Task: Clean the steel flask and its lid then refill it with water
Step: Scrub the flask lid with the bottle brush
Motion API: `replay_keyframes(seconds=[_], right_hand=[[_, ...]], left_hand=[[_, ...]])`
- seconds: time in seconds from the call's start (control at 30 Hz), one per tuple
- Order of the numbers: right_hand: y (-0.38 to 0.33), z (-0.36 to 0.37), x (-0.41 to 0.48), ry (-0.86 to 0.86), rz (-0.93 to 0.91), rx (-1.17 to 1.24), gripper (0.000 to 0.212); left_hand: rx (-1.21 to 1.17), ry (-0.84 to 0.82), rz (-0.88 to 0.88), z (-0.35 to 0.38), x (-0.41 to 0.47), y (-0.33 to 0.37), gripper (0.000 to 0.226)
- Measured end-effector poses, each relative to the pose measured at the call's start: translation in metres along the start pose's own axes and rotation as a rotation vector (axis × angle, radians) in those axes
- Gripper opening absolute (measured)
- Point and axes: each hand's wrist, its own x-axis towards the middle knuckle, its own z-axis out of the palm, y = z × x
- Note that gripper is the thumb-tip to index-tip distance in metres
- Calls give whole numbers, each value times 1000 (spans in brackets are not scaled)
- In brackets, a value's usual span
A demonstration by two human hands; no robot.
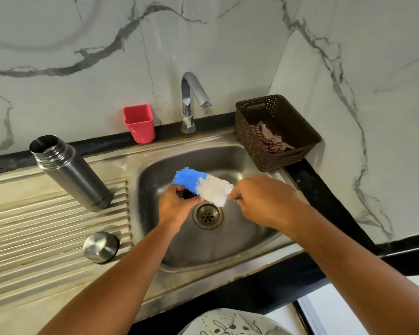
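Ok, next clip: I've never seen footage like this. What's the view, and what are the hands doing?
No robot here: a person's two bare hands, filmed by one camera on their head, looking down at a steel sink. The right hand holds a blue-and-white bottle brush by its handle; the left hand grips a small dark piece, mostly hidden, at the bristles. The open steel flask and its cap stand on the draining board at left. Behind are a red cup, the tap, and a brown basket holding a cloth.
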Motion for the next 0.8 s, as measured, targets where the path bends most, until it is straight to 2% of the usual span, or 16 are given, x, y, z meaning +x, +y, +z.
replay_keyframes(seconds=[0.13,0.3,0.37,0.5,0.57,0.67,0.8], right_hand=[[-13,3,24,6,63,15,32],[-2,-8,7,-24,6,-15,40],[-4,-7,2,-11,-8,-39,37],[-14,0,34,21,69,-40,30],[-9,4,44,11,72,32,33],[6,8,39,37,99,267,35],[20,17,26,58,110,469,34]], left_hand=[[39,-135,104,25,-21,20,53],[-31,-5,-20,1,-1,12,55],[-29,3,-8,-3,0,11,53],[23,-172,123,20,-19,21,62],[-35,-199,89,24,-21,17,57],[-244,-205,-30,10,-16,7,45],[-351,-180,-109,-14,-6,5,39]])
